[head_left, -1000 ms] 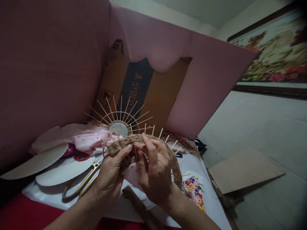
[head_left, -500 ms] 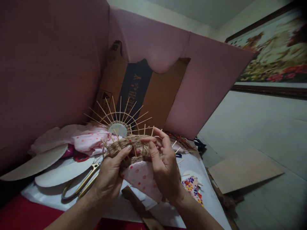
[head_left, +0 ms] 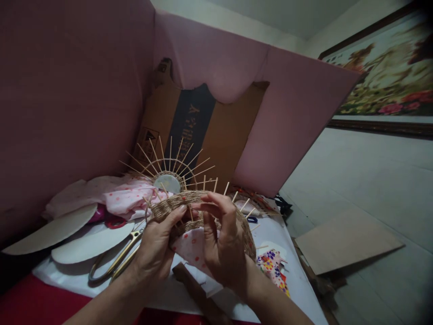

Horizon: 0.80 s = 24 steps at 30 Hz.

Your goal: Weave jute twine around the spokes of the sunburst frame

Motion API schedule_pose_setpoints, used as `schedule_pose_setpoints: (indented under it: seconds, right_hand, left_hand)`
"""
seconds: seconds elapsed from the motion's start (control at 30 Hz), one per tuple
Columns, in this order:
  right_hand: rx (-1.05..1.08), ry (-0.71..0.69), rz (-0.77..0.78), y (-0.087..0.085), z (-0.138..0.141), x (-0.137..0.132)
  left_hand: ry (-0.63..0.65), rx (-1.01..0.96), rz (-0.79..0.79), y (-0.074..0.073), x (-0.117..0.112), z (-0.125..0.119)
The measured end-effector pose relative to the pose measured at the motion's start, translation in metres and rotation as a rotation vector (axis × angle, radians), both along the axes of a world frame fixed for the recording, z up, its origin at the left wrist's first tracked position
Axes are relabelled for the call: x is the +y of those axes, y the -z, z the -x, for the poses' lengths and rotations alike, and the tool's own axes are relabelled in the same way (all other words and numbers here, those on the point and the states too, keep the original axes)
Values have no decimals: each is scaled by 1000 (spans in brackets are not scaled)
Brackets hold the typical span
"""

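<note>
Both hands are at a small, partly woven basket (head_left: 181, 197) of brown twisted cord, with thin pale stakes poking up round its rim. Dotted pink fabric (head_left: 191, 246) covers its near part. My left hand (head_left: 157, 241) grips the left side, thumb pressed on the weave. My right hand (head_left: 226, 239) curls over the near right part, its bent fingers touching the woven rim. Whether a cord end lies in those fingers is hidden. Behind the basket stands another frame of stakes (head_left: 162, 159) fanned round a pale oval base (head_left: 167, 183).
Gold-handled scissors (head_left: 117, 257) lie left of my hands, by two pale curved boards (head_left: 93, 241) and crumpled dotted cloth (head_left: 126, 198). Flowered fabric scraps (head_left: 272, 268) are at the right. A brown strip (head_left: 199, 293) lies in front. Cardboard (head_left: 225, 135) leans on the pink panel (head_left: 287, 104).
My right hand has shifted slightly left and its fingers have bent down closer to the weave, uncovering stakes at the right. My left hand and the basket stay put.
</note>
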State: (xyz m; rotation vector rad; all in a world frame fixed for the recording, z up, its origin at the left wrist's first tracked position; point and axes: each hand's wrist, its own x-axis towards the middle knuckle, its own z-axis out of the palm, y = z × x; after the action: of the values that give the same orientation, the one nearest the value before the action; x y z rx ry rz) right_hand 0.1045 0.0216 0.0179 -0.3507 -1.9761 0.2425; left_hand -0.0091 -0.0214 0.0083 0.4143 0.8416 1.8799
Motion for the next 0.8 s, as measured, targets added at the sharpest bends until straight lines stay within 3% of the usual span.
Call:
schedule_pose_setpoints:
  seconds: [0.27,0.6,0.8]
  right_hand:
    - [-31,1,-64,12,5,5]
    - [60,65,25,-3,0,-2]
    - [16,0,53,6,4,1]
  left_hand:
    - [-13,-31,-18,5,2,0]
    - [12,-4,10,2,1,0]
    - [-1,-31,-9,2,2,0]
